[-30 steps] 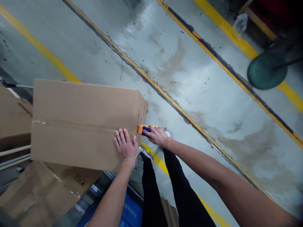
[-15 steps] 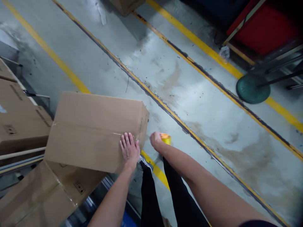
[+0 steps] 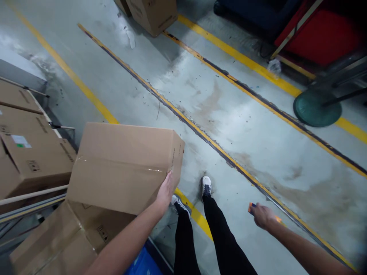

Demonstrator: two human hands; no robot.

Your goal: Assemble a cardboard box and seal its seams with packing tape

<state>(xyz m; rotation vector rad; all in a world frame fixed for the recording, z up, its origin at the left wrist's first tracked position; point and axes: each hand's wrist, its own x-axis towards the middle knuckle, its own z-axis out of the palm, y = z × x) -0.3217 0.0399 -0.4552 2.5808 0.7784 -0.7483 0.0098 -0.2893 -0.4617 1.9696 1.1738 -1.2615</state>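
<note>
Big carton [image 3: 123, 149], brown, closed, lies ahead and to the person's left; long axis runs roughly side to side, sloping a little across the view, with its narrow end facing the right-hand side. A shiny tape strip [image 3: 155, 170] sits on the seam, which follows that long axis and stops near the same end.

Left hand [image 3: 164, 193] is the near one, by far: it is touching the carton at the corner where the top meets the narrow end, just beside the tape. Its fingers look straight and pressed together, laid on the edge rather than wrapped round anything. Thumb hard to separate from here; hand is seen partly side-on.

Right hand [image 3: 265, 217] is well apart from the carton, out to the person's right over the floor [image 3: 237, 191]. Fingers curled round an orange and dark-blue tool [image 3: 251, 208], gripped, one end poking out toward the carton side, a bit of orange showing at the other side of the hand. Blurry, so exact finger placement and the kind of tool: can't tell.

Another carton [image 3: 48, 244] shows below the big one in view, partly covered by it; whether it bears the weight, can't tell. Metal rail [image 3: 34, 193] runs beside both, at left.
</note>
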